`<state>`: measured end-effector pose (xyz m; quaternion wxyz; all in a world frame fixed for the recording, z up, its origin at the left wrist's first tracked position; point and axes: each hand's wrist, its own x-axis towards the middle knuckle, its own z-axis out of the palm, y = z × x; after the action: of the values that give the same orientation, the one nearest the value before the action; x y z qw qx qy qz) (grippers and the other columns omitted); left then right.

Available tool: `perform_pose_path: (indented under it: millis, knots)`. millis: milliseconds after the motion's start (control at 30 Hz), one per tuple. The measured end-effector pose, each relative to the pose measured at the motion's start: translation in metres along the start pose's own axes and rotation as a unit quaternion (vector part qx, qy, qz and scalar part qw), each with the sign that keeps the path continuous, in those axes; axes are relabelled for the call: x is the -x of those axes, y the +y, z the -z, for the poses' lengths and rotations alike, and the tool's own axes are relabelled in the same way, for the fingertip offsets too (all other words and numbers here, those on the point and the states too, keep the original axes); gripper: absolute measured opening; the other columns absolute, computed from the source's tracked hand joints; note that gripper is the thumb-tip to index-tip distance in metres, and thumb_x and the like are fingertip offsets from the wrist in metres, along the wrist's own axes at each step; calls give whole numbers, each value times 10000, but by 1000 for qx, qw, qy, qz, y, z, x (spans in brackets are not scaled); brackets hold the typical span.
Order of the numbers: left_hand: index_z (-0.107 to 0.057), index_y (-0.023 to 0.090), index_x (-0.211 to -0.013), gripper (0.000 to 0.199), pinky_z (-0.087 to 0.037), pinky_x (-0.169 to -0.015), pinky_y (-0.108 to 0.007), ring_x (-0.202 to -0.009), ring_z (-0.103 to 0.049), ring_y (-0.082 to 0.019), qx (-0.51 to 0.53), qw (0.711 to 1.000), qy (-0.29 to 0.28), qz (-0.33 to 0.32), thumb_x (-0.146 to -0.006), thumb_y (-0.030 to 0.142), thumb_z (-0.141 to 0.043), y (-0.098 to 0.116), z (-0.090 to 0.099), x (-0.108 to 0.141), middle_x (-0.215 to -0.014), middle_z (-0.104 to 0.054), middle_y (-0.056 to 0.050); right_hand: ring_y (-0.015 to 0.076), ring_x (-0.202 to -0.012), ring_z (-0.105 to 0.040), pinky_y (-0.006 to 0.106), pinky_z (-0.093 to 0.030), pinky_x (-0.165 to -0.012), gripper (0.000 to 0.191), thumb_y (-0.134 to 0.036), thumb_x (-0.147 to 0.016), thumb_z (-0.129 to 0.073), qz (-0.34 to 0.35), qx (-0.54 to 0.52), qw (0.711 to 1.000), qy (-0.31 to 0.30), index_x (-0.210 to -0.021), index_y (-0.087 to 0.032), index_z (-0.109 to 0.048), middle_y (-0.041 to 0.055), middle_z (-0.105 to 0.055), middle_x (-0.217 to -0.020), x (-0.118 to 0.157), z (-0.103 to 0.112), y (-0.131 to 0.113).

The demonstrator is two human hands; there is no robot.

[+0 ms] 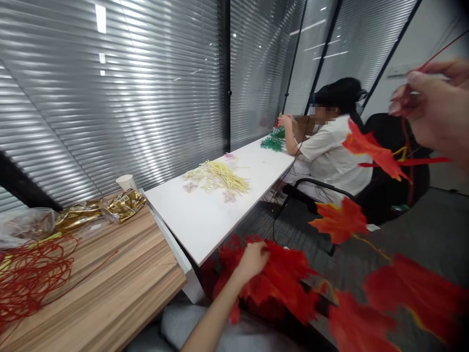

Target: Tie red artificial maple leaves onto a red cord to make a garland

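At the upper right my right hand (pixel 436 100) is closed, pinching a thin red cord (pixel 445 50). Below it hang red-orange maple leaves (pixel 342 220) with yellow stems, the lowest ones blurred. My left hand (pixel 253 261) reaches down onto a pile of red artificial leaves (pixel 278 278) over my lap, its fingers curled into the near side of the pile. What those fingers grip, if anything, is hidden among the leaves.
A wooden table (pixel 139 264) at left bears tangled red cord (pixel 32 278), gold wrappers (pixel 126 205) and a paper cup (pixel 126 182). Yellow strips (pixel 227 176) lie on a white table (pixel 198 230). A seated person (pixel 330 142) handles green pieces (pixel 271 143) beyond.
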<state>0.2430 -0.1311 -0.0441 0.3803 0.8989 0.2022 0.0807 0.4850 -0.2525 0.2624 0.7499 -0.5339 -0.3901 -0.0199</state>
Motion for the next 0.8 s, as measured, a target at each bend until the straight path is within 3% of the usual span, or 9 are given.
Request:
perform_pose_path:
  millis: [67,133,233,367,500,567,667,800]
  knots:
    - [-596,139,-901,264,-449,-757,-296,-804,-603,-177,-9,995,86,51,-829,155,-342,-25,-2,-17,-874,-654,-93,47,-483,-599,211,-415,-543,47,-146,-740,-587,49,46,998,17,-767,-169,-556,-52,-616,-516,5,-5,3]
    - [-555,137,-1034,293,-414,-873,-311,-979,-561,-183,-26,984,155,89,-845,165,-333,-50,-2,-25,-1048,-609,-120,79,-533,-629,236,-439,-566,51,-153,-745,-578,39,71,997,8,-767,-139,-535,-8,-644,-562,9,-8,9]
    - [-397,104,-1240,401,-318,-999,-335,-1207,-405,-204,-46,975,165,139,-854,196,-340,-87,-3,-22,-1270,-470,-161,107,-624,-656,278,-473,-641,67,-153,-778,-547,-14,70,997,-30,-790,-101,-507,32,-665,-626,21,-16,19]
    - [-227,42,-1335,571,-235,-1054,-324,-1298,-263,-222,-74,969,134,194,-824,220,-407,-115,-9,-8,-1384,-306,-200,140,-726,-667,287,-508,-719,28,-115,-819,-513,-136,13,983,-126,-794,-106,-504,81,-685,-749,64,-34,32]
    - [-33,116,-1388,934,-204,-1063,-384,-1344,-63,-263,-50,987,92,121,-681,300,-614,-104,-25,2,-1462,-56,-176,165,-853,-650,283,-524,-792,73,-77,-841,-460,-277,-101,934,-201,-820,-131,-504,118,-668,-895,118,-54,36]
    - [-30,149,-1392,1029,-181,-1064,-424,-1343,-4,-286,-34,996,55,63,-616,351,-675,-88,-38,6,-1467,-7,-164,148,-843,-649,233,-540,-773,69,-90,-822,-491,-318,-145,915,-203,-854,-144,-519,91,-661,-885,136,-58,31]
    - [-213,138,-1361,852,-207,-1049,-451,-1331,-122,-299,-4,999,17,44,-673,442,-614,-66,-58,13,-1430,-198,-180,93,-707,-643,136,-553,-656,81,-106,-787,-533,-339,-184,907,-168,-843,-165,-545,31,-633,-783,148,-53,17]
    - [-440,166,-1238,547,-260,-1020,-450,-1222,-361,-270,25,996,49,67,-782,465,-476,-48,-69,19,-1257,-472,-140,28,-478,-509,51,-485,-441,112,-104,-700,-584,-331,-188,919,-102,-787,-173,-575,-6,-505,-659,155,-36,-7]
